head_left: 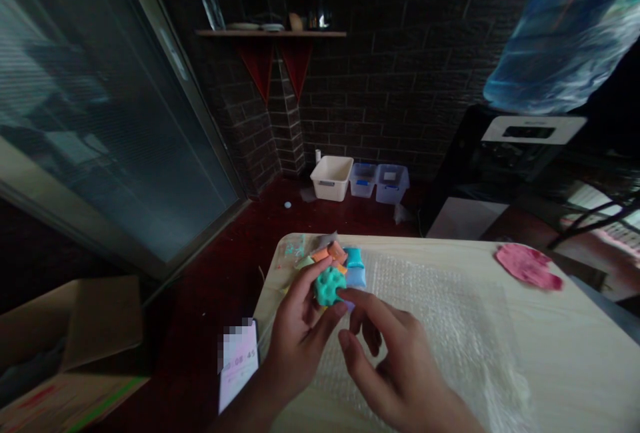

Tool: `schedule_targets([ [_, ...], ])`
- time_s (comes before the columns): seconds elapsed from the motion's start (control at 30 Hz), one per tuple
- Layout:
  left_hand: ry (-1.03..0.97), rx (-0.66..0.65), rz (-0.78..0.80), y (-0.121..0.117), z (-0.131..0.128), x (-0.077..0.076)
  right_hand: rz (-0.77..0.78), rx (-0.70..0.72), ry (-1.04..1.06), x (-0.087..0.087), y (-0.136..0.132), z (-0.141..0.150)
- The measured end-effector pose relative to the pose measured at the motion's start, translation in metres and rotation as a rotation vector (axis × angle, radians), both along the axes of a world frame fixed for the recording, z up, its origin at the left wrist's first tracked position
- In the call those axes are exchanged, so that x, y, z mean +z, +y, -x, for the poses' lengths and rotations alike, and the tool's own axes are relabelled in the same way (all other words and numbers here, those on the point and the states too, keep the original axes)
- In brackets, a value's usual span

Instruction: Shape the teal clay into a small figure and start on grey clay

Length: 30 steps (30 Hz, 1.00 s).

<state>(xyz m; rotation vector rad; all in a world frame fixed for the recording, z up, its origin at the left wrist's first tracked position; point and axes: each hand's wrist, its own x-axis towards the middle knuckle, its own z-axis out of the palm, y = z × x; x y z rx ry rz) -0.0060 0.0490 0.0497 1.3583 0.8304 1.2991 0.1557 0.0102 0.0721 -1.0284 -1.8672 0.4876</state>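
A green lump of modelling clay (330,286), with several rounded dents pressed into its face, sits between the thumb and fingers of my left hand (300,326). My right hand (395,346) is beside it, its index fingertip touching the clay's right edge while the thumb stays apart and the other fingers curl. Just behind the clay lie small coloured clay packets: an orange packet (336,251), a turquoise packet (355,257) and a light blue packet (356,277). Others are partly hidden by my left hand.
Bubble wrap (440,319) covers part of the pale table (565,339). A pink cloth-like piece (529,266) lies at the right. A phone (239,366) showing a timer is at the left edge. Beyond are a white bin (332,179), clear boxes (392,183) and a water dispenser (470,173).
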Motion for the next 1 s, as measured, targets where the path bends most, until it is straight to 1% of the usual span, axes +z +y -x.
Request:
schedule_targets([
  [0.13, 0.068, 0.043, -0.051, 0.001, 0.002, -0.008, 0.049, -0.003, -0.016, 0.001, -0.002, 0.002],
  [0.23, 0.088, 0.07, -0.09, 0.001, 0.004, -0.011, 0.082, 0.002, -0.013, 0.0, -0.001, 0.002],
  [0.37, 0.116, 0.011, -0.112, -0.001, 0.004, -0.009, 0.115, -0.006, 0.048, -0.003, 0.002, -0.001],
  [0.4, 0.115, -0.003, -0.105, -0.001, 0.003, -0.007, 0.093, -0.015, 0.059, -0.004, 0.003, -0.003],
  [0.47, 0.093, -0.015, -0.082, -0.002, 0.002, -0.005, -0.001, -0.031, 0.04, -0.004, 0.004, -0.007],
  [0.53, 0.061, -0.022, -0.06, -0.003, 0.002, -0.003, -0.116, -0.03, -0.038, -0.003, 0.005, -0.01],
  [0.6, 0.056, -0.051, -0.045, -0.003, 0.004, -0.002, -0.192, -0.005, -0.118, -0.001, 0.006, -0.012],
  [0.67, 0.079, -0.091, -0.047, -0.003, 0.007, -0.002, -0.211, 0.027, -0.156, 0.003, 0.008, -0.014],
  [0.8, 0.166, -0.153, -0.083, -0.002, 0.014, -0.002, -0.192, 0.073, -0.167, 0.008, 0.008, -0.016],
  [1.0, 0.176, -0.187, -0.095, -0.003, 0.013, 0.008, -0.219, 0.067, -0.146, 0.006, 0.007, -0.02],
])
